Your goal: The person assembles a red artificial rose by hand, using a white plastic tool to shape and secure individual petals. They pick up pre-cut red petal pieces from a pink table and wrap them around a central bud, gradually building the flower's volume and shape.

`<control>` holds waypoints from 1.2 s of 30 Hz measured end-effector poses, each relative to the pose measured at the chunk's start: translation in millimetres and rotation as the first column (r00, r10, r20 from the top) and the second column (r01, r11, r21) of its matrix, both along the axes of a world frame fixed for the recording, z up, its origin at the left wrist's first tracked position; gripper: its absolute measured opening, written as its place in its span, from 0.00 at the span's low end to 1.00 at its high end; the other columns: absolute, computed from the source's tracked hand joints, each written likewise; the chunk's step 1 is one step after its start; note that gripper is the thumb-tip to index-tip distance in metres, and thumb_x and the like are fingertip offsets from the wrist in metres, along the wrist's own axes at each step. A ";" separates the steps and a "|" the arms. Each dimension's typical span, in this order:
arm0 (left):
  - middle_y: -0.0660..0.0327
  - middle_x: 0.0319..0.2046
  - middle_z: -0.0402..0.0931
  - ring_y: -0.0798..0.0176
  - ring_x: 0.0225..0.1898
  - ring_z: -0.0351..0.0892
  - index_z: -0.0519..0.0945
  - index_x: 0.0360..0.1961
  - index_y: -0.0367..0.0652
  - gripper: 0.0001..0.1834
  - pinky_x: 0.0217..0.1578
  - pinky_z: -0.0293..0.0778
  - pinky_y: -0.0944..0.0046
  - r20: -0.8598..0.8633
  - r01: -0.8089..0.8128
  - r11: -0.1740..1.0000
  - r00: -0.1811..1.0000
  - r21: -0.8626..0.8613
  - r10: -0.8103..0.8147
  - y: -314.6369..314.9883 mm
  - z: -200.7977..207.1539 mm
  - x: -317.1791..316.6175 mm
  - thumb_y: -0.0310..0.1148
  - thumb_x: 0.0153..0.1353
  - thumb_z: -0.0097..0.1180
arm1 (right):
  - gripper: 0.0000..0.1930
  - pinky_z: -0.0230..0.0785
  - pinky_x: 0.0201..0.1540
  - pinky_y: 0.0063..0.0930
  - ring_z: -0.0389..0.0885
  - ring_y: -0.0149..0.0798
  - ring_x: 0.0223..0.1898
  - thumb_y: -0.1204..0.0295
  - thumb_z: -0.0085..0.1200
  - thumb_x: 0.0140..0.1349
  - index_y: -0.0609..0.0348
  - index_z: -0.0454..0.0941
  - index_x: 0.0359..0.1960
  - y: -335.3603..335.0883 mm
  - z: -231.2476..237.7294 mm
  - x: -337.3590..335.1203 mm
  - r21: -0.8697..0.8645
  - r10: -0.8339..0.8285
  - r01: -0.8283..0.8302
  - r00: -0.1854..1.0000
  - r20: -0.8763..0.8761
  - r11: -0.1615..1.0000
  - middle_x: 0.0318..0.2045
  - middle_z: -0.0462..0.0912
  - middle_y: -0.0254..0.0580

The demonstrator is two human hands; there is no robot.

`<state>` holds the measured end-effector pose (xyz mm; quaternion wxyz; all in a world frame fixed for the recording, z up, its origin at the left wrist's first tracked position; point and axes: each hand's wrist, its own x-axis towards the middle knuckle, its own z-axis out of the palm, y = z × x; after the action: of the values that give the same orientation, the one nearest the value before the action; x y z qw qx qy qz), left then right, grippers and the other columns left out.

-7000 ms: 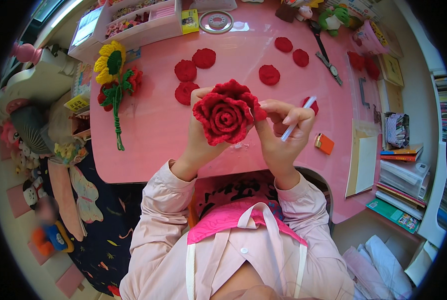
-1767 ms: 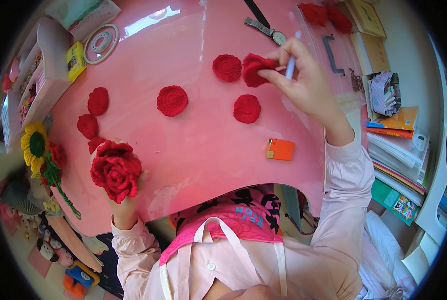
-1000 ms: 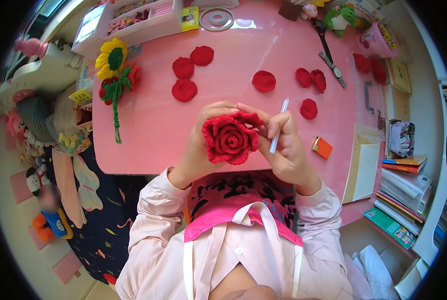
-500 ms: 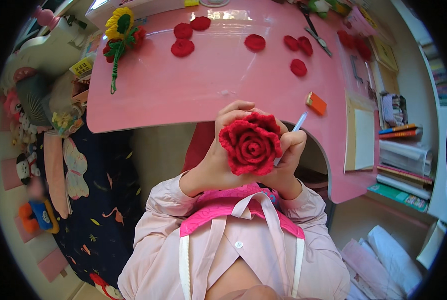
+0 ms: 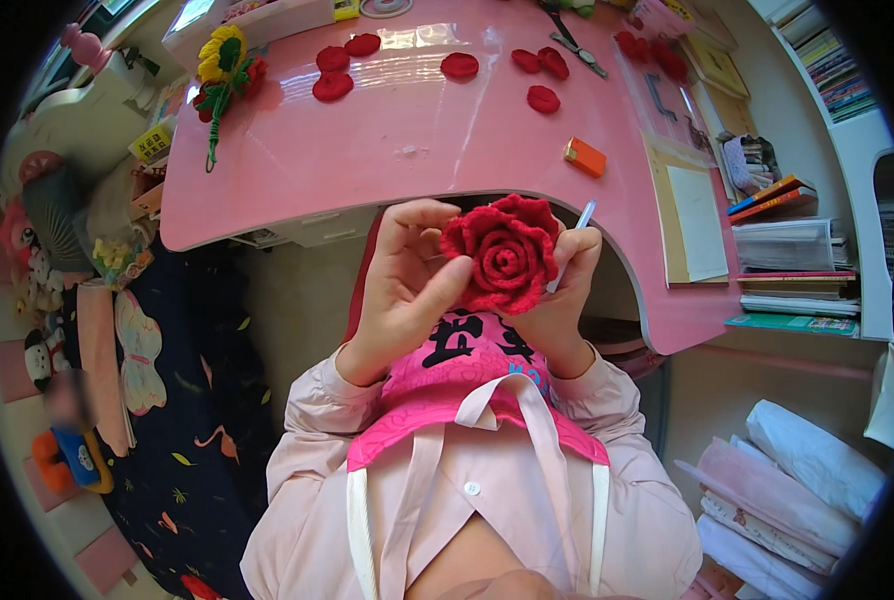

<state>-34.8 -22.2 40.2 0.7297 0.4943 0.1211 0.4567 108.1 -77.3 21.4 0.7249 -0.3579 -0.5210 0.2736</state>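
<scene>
In front of my chest, below the desk's front edge, is a red crocheted rose (image 5: pixel 507 256) with its ruffled petals facing up. My left hand (image 5: pixel 399 290) pinches its left rim, the thumb on an outer petal and the fingers curled behind. At the flower's right side my right hand (image 5: pixel 565 300) is closed around a slim pale translucent stick (image 5: pixel 586 215), whose tip points up. The rose covers some fingers of this hand, and its underside is hidden.
On the pink desk (image 5: pixel 297 150) lie several red crocheted petals (image 5: pixel 459 66), an orange block (image 5: pixel 585 157), dark-handled scissors (image 5: pixel 577 48) and a yellow crocheted flower (image 5: pixel 222 58) with a green stem. Books (image 5: pixel 787 275) stand at the right. A dark flamingo-print cloth (image 5: pixel 197 400) spreads at left.
My left hand has shifted from around the rose to its left rim, thumb now on a petal. The rose has tilted slightly and moved up. The whole view has turned a little.
</scene>
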 end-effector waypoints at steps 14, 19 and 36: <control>0.52 0.52 0.62 0.55 0.48 0.73 0.82 0.36 0.42 0.16 0.44 0.76 0.61 -0.108 -0.067 0.686 0.972 0.725 0.209 24.3 5.7 0.9 0.21 0.43 0.67 | 0.34 0.70 0.53 0.32 0.69 0.42 0.55 0.82 0.71 0.40 0.52 0.52 0.39 0.3 13.3 28.1 -0.122 0.276 -0.274 0.961 0.003 0.954 0.55 0.65 0.57; 0.50 0.55 0.60 0.54 0.50 0.73 0.81 0.39 0.44 0.19 0.49 0.73 0.57 -0.218 0.025 0.702 0.958 0.712 0.187 17.4 24.7 -6.8 0.24 0.41 0.69 | 0.34 0.70 0.51 0.30 0.69 0.40 0.53 0.83 0.70 0.40 0.51 0.53 0.39 -5.4 6.1 26.2 -0.098 0.282 -0.290 0.955 -0.087 0.952 0.53 0.65 0.54; 0.86 0.43 0.75 0.83 0.46 0.68 0.78 0.40 0.69 0.14 0.46 0.56 0.68 0.734 -0.770 -0.076 0.567 0.633 0.374 -22.0 107.3 -114.3 0.31 0.55 0.57 | 0.38 0.68 0.47 0.25 0.71 0.30 0.47 0.72 0.76 0.35 0.52 0.56 0.41 -46.5 11.7 8.8 -0.051 -0.225 0.242 0.947 0.229 0.969 0.43 0.69 0.38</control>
<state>-149.1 -44.1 147.5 0.0104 0.6278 -0.0977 0.7721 117.0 -123.9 33.1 0.6750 -0.4734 -0.5415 0.1645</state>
